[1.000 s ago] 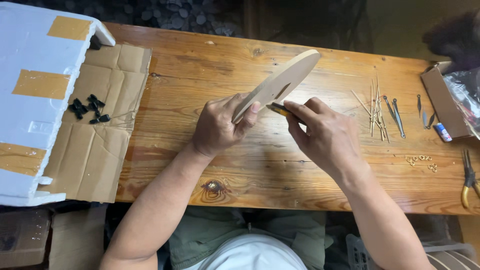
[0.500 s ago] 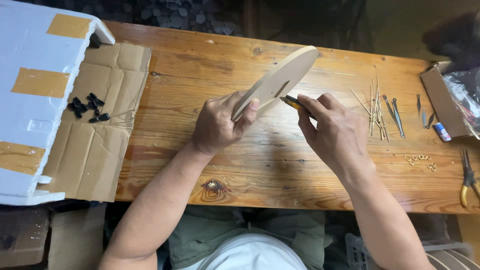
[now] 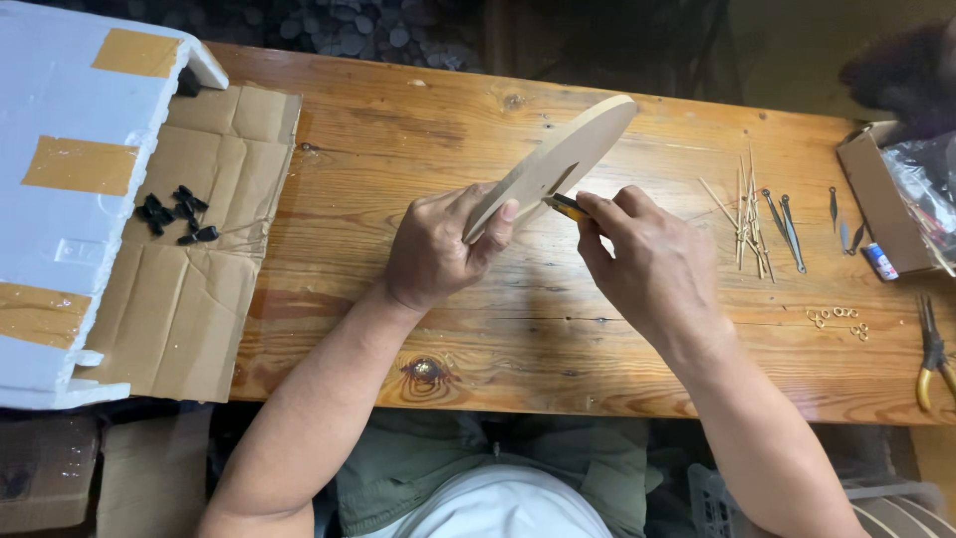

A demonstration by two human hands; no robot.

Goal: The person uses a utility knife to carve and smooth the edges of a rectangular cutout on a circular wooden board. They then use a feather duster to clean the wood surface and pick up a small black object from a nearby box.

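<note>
Keep your left hand [image 3: 433, 249] closed firmly on the oval wooden board [image 3: 553, 164] while your right hand [image 3: 647, 264], pinching the yellow-handled tool [image 3: 566, 206], works slowly at its lower edge.

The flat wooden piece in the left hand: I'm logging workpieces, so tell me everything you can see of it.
The flat wooden piece is a pale, thin, rounded board, seemingly oval, looking like plain unfinished wood or plywood. It is held tilted above the wooden table, its far end raised toward the upper right. The left hand grips its lower end, thumb against the face. The right hand presses a small yellow-handled tool against its underside edge.
</note>
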